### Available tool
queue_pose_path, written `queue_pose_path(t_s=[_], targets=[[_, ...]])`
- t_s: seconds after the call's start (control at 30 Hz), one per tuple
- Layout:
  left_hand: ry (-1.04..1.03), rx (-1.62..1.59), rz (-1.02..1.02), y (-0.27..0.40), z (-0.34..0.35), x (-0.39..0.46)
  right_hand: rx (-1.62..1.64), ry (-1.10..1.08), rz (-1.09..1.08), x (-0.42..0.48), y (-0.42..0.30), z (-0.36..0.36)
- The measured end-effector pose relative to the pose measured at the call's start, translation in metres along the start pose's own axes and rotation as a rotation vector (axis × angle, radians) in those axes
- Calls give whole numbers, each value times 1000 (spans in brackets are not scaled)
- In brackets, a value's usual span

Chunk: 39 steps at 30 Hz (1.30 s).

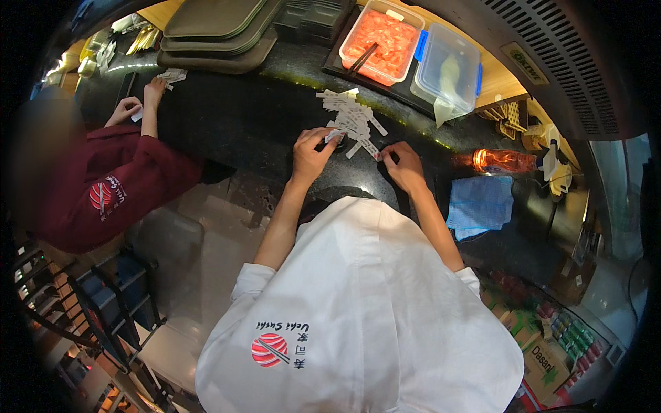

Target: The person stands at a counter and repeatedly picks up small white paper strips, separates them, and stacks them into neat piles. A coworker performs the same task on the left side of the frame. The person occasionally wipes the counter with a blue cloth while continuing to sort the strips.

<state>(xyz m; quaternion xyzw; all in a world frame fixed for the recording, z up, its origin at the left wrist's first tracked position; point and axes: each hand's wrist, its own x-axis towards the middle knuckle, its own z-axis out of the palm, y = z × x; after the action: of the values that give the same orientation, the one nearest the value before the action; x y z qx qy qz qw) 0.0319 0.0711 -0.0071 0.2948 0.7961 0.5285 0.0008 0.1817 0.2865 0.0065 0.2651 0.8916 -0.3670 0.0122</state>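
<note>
My left hand (309, 155) holds some folded white paper slips (333, 136) between thumb and fingers, above the dark countertop. To its right, my right hand (404, 164) pinches the lower end of a printed paper strip (371, 146) with a small red mark. Just beyond both hands lies a loose pile of similar white strips (351, 114), overlapping at many angles. A small dark round object (342, 143) shows partly beside my left fingertips; what it is I cannot tell.
Beyond the pile, a tub of pink pickled ginger (384, 38) with chopsticks stands beside a blue-clipped lidded container (448, 67). On the right lie a blue cloth (479, 203) and a bottle (503, 161). Stacked trays (214, 31) stand far left, near a co-worker's hands (154, 93) handling paper slips.
</note>
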Motion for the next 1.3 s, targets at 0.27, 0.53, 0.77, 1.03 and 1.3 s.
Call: queue_pose_path(t_s=[0.27, 0.53, 0.77, 1.03, 1.3], targets=[[-21, -3, -30, 0, -1, 1, -189, 303, -301, 33, -6, 2], [-8, 0, -11, 0, 0, 0, -347, 271, -282, 30, 3, 8], [-23, 21, -21, -1, 0, 0, 25, -91, 14, 10, -2, -11], [-30, 38, -23, 0, -2, 1, -107, 37, -14, 1, -14, 0], [-16, 25, -7, -2, -1, 1, -131, 37, -51, 2, -17, 16]])
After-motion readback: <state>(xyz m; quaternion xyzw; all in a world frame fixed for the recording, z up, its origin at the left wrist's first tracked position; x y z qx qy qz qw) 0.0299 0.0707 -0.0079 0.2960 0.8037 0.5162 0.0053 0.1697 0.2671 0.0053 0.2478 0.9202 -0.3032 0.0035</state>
